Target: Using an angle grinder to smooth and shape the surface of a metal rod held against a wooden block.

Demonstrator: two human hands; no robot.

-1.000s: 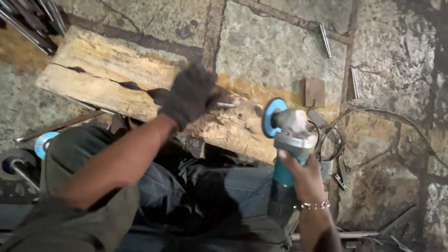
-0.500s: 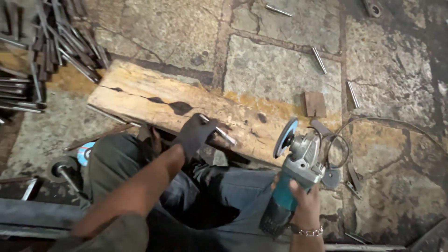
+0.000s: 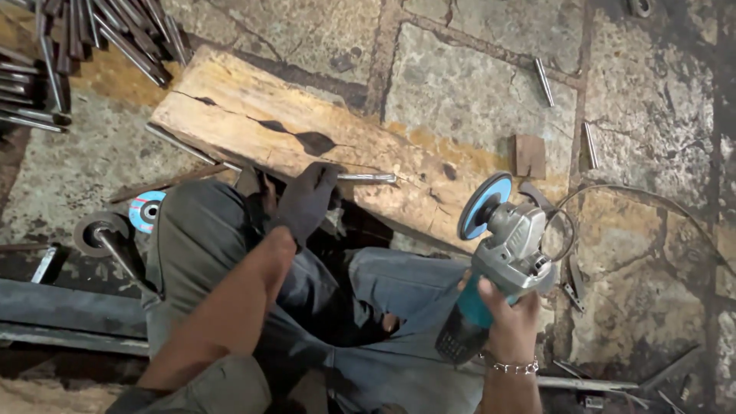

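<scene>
Stone-paved floor carries a cracked wooden plank; at its near edge the gloved left hand pins a thin steel rod for support, while the right hand grips an angle grinder clear of it.

Rod on plank, grinder right.

Left hand: dark grey glove, fingertips on silvery steel rod. Right hand fingers around angle grinder: teal grip, grey head, blue disc. Beyond fingertips, wooden plank: pale tan, dark cracks.
</scene>
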